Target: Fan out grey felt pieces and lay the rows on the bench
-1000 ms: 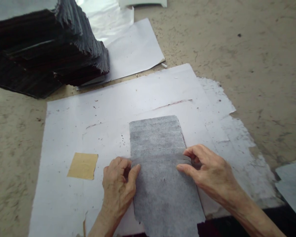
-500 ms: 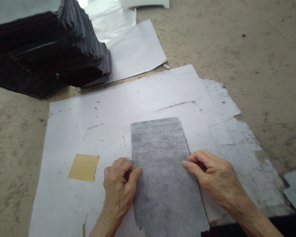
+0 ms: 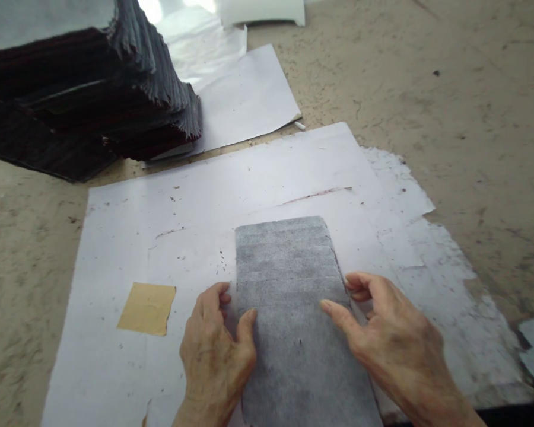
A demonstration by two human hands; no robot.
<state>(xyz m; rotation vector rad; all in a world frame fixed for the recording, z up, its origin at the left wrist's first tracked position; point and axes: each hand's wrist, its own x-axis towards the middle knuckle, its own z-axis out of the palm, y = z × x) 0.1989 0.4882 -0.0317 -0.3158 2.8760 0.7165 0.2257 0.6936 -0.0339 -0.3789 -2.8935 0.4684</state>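
A grey, fibrous rectangular sheet (image 3: 293, 356) with faint crosswise creases lies flat in front of me; its near end runs out of view. My left hand (image 3: 220, 353) is at its left edge, with the thumb over the margin and the fingers curved apart on the white paper side. On the opposite edge, my right hand (image 3: 394, 344) lays its thumb tip on the grey surface, while its fingers are spread from the thumb beside the edge. Neither hand visibly pinches the sheet.
White paper (image 3: 129, 237) covers the work surface under the sheet. A tan square piece (image 3: 146, 308) lies left of my left hand. At the upper left stands a tall stack of dark sheets (image 3: 151, 77). Torn, worn paper (image 3: 454, 296) extends to the right.
Both hands have loosened from a pinch at the sheet's edges, thumbs and fingers now apart. They sit slightly nearer to me, and the view has shifted a little.
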